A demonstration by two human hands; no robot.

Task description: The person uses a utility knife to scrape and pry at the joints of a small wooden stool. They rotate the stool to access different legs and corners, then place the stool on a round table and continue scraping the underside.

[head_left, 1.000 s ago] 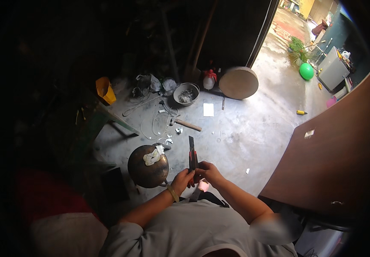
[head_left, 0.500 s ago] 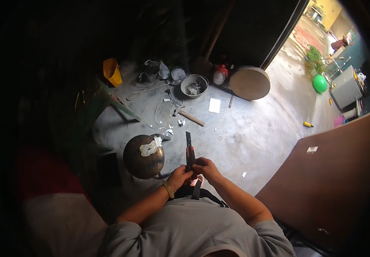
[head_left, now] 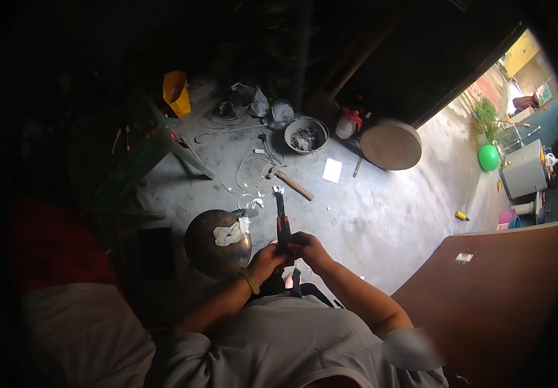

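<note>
In front of my belly I hold a red-and-black utility knife (head_left: 283,226) with its long dark blade pointing away from me. My left hand (head_left: 268,262) is closed around the lower handle; a pale bangle (head_left: 250,280) sits on that wrist. My right hand (head_left: 310,251) closes on the handle from the other side, its fingers meeting the left ones. The handle's lower end is hidden by my hands. Left of my hands stands a round brown stool (head_left: 211,249) with a crumpled pale cloth or paper (head_left: 229,233) on top.
On the floor ahead lie a hammer (head_left: 295,185), loose cable (head_left: 243,169), a white square (head_left: 332,170) and plastic bags (head_left: 250,99). Beyond them are a metal basin (head_left: 306,136) and a round-topped stool (head_left: 390,146). A brown board (head_left: 485,297) stands at right; a green-legged bench (head_left: 182,152) at left.
My view has turned slightly, so the floor things sit further right in the picture. Both hands stay on the utility knife, which has shifted slightly left.
</note>
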